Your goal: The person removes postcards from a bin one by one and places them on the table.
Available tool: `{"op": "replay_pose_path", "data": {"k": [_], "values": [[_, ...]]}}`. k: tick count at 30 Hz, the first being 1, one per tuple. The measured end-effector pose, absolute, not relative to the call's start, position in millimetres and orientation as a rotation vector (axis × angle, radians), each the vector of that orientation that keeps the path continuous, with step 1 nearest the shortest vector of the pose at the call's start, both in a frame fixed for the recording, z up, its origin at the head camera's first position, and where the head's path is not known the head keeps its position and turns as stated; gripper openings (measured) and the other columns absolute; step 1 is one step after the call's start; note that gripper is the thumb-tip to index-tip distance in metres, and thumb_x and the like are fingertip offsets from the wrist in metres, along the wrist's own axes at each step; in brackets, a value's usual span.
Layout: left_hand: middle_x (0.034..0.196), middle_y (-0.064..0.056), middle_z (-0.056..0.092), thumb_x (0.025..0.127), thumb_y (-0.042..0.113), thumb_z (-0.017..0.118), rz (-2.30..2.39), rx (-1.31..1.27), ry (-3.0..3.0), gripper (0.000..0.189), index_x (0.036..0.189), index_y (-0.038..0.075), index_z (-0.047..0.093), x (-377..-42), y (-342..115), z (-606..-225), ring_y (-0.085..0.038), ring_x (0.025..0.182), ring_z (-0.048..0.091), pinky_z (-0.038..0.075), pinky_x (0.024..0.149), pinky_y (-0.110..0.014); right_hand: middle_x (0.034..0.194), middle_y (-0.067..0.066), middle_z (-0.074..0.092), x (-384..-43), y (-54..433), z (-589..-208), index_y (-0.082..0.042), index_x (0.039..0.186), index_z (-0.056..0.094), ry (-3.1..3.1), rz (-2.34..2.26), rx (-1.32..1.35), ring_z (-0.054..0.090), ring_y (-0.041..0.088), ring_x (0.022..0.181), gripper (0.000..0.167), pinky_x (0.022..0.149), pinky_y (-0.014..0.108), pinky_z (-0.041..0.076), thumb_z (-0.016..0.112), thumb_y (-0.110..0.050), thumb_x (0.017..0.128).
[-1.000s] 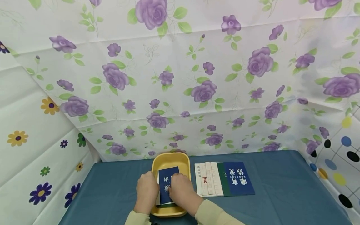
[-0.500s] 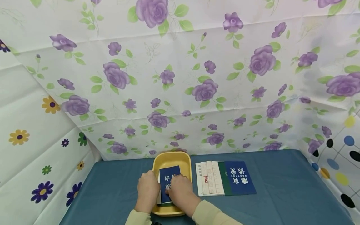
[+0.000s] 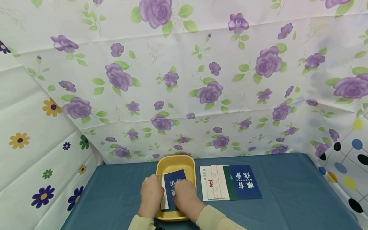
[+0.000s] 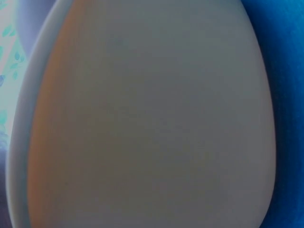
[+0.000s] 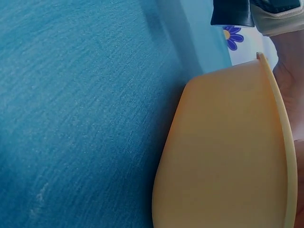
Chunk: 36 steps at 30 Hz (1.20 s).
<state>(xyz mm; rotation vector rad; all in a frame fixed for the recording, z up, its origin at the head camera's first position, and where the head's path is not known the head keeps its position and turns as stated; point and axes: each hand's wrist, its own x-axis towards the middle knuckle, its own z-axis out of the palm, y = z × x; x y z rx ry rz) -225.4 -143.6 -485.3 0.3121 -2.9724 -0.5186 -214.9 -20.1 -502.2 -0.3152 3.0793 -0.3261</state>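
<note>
Lying inside the yellow tray (image 3: 173,163), the blue card (image 3: 170,186) is pointing its long axis approx. away from the person, far end leaning a bit to the L. The right hand (image 3: 187,196) is covering its near R part, so that's the closer hand; the left hand (image 3: 152,193) is sitting at the tray's L rim (any gap to the stack is hiding behind the fingers). A white card (image 3: 165,203) is showing as a strip along the blue one's L side, i.e. the two aren't lying squared up. The coming move is prob. turning on that offset: blue is lying toward the right hand, w/ the white strip facing the left. Re grip: both hands are curling, but fingertips aren't showing, so can't tell if either is pinching card or tray. Fanned cards (image 3: 222,182) are lying on the table (image 3: 290,182), R of the tray & apart from it.
</note>
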Motion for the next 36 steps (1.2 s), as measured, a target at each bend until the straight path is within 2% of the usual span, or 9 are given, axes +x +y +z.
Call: {"op": "replay_pose_path", "data": {"k": [6,13,18,21,24,31,36], "values": [[0.065,-0.013,0.06,0.073,-0.001,0.067,-0.544,0.337,-2.972,0.008,0.079,-0.002,0.063,-225,-143,-485,-0.029,0.06,0.065,0.045,0.044,-0.037,0.076,0.004,0.066,-213,-20,-499,-0.007,0.087,0.068,3.117,-0.324,-0.321,0.063,0.017,0.069,0.037,0.061,0.035,0.053,0.083,-0.032,0.065],[0.069,-0.018,0.064,0.073,-0.003,0.065,-0.532,0.319,-2.956,0.005,0.078,-0.002,0.063,-225,-144,-485,-0.032,0.062,0.066,0.046,0.044,-0.039,0.079,0.011,0.064,-212,-21,-497,0.002,0.093,0.065,3.216,-0.251,-0.305,0.064,0.02,0.07,0.039,0.059,0.034,0.054,0.08,-0.022,0.065],[0.068,-0.017,0.064,0.075,-0.002,0.066,-0.535,0.319,-2.958,0.004,0.077,-0.001,0.063,-225,-143,-485,-0.031,0.06,0.065,0.047,0.043,-0.039,0.075,0.008,0.064,-211,-20,-496,-0.002,0.087,0.066,3.251,-0.261,-0.318,0.063,0.019,0.067,0.023,0.057,0.034,0.053,0.075,-0.014,0.071],[0.066,-0.014,0.063,0.076,-0.001,0.067,-0.529,0.33,-2.97,0.004,0.077,0.0,0.063,-225,-142,-485,-0.03,0.059,0.065,0.047,0.043,-0.038,0.074,0.008,0.064,-211,-20,-492,-0.001,0.087,0.065,3.258,-0.308,-0.309,0.064,0.019,0.067,0.019,0.055,0.034,0.053,0.073,-0.011,0.073],[0.065,-0.014,0.062,0.075,0.0,0.068,-0.521,0.336,-2.963,0.006,0.076,0.0,0.063,-225,-142,-485,-0.031,0.059,0.065,0.047,0.044,-0.038,0.074,0.008,0.064,-211,-18,-489,0.0,0.088,0.063,3.254,-0.38,-0.298,0.064,0.018,0.065,0.019,0.053,0.033,0.052,0.071,-0.009,0.074],[0.064,-0.014,0.062,0.073,0.001,0.069,-0.523,0.318,-2.936,0.008,0.074,-0.001,0.062,-225,-143,-487,-0.031,0.057,0.064,0.047,0.043,-0.039,0.068,0.004,0.065,-211,-12,-482,-0.006,0.077,0.064,3.185,-0.658,-0.348,0.061,0.011,0.061,0.012,0.051,0.027,0.049,0.072,-0.004,0.068],[0.061,-0.013,0.06,0.074,0.0,0.069,-0.53,0.313,-2.942,0.007,0.073,-0.001,0.062,-224,-143,-486,-0.029,0.054,0.063,0.045,0.04,-0.036,0.069,0.003,0.064,-212,-5,-477,-0.005,0.08,0.064,3.054,-0.952,-0.302,0.059,0.009,0.063,0.012,0.051,0.026,0.049,0.068,-0.001,0.07]]}}
